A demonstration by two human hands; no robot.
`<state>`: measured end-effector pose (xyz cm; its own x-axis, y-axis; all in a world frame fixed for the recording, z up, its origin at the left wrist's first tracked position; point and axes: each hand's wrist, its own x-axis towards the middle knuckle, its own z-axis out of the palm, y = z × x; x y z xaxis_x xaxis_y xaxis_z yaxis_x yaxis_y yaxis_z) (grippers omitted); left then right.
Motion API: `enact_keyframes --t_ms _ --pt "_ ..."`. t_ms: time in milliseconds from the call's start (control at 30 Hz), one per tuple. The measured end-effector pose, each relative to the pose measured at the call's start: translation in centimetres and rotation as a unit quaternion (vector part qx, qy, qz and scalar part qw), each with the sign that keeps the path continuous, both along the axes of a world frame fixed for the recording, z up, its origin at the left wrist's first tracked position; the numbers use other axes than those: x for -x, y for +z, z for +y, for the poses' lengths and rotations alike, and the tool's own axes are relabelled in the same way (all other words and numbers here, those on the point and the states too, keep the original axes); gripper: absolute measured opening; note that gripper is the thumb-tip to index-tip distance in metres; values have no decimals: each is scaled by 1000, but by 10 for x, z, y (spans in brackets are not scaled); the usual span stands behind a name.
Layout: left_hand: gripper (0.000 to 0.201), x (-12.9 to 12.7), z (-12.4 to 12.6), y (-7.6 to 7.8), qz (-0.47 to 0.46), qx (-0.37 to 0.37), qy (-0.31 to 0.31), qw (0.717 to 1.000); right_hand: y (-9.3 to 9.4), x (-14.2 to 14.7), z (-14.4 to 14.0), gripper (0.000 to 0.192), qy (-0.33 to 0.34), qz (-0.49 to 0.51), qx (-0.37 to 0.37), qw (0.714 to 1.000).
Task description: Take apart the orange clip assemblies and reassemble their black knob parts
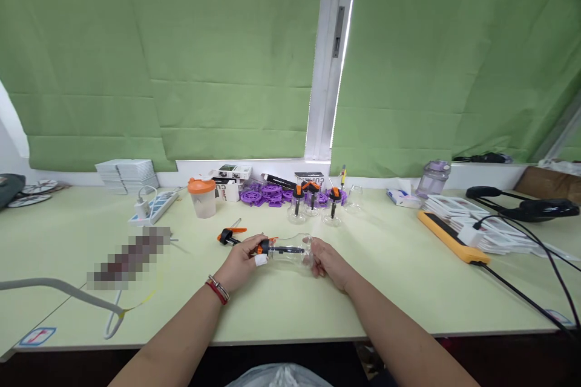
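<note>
I hold a clear plastic cup-shaped piece with an orange-and-black fitting (285, 250) sideways just above the pale green table (390, 290). My left hand (239, 266) grips its orange end, with a white bandage on one finger and a red bracelet at the wrist. My right hand (327, 263) wraps the clear wide end. A small orange-and-black tool (230, 234) lies on the table just behind my left hand.
Three similar clear cups with orange caps (313, 202) stand behind, in front of purple plastic parts (267, 195). An orange-lidded jar (202, 196) and power strip (154, 207) sit left; a yellow strip (451, 237), stacked cards (472, 217) and black cables (535, 254) lie right.
</note>
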<state>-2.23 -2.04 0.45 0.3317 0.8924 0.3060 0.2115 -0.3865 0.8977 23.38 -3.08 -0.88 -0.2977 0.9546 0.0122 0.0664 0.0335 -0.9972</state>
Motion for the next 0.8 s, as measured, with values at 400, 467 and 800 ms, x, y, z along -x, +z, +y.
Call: enact_keyframes --t_ms 400,467,800 --pt "49 3 6 -6 -6 -24 6 1000 9 -4 -7 65 13 31 -50 998" --pt "49 3 6 -6 -2 -23 11 1000 8 -3 -7 63 15 32 -49 998" --pt "49 1 4 -7 -5 -17 2 1000 -2 -1 1 56 -13 16 -4 1000"
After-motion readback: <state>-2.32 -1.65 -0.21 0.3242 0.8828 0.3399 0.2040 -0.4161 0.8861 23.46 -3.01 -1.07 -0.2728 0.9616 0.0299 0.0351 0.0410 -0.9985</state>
